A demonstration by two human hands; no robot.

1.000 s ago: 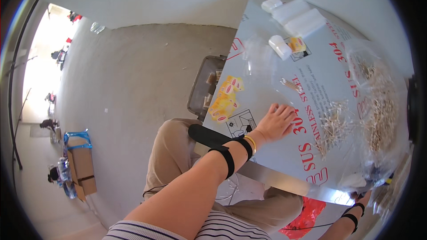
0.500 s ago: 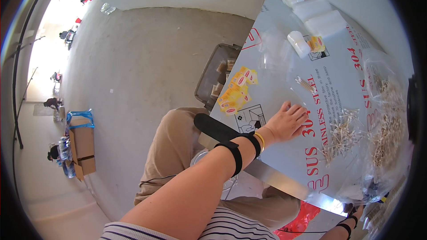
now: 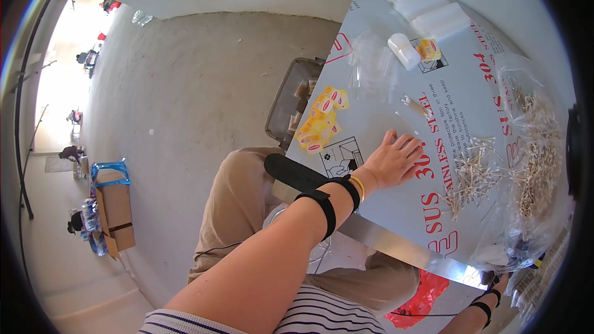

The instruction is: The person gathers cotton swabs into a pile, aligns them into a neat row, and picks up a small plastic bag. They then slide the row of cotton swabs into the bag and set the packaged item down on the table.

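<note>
My left hand lies palm down on the film-covered metal table, its fingers spread and slightly bent, with nothing visible under them. A small bundle of cotton swabs is just beyond its fingertips. Right of the hand, a loose heap of cotton swabs spreads over the table. Beside the heap, a clear plastic bag is filled with many more swabs. At the lower right, my right hand reaches to the near end of this bag; its fingers are mostly hidden there.
Yellow-and-white printed cards lie at the table's left edge. Clear plastic sleeves and white rolled packs sit farther back. A grey bin holding small packets stands beside the table. A red plastic bag is below the near edge.
The view has shifted slightly, so the table's contents sit a little more to the left and higher. My left hand stays resting in nearly the same spot; the right remains by the bag.
</note>
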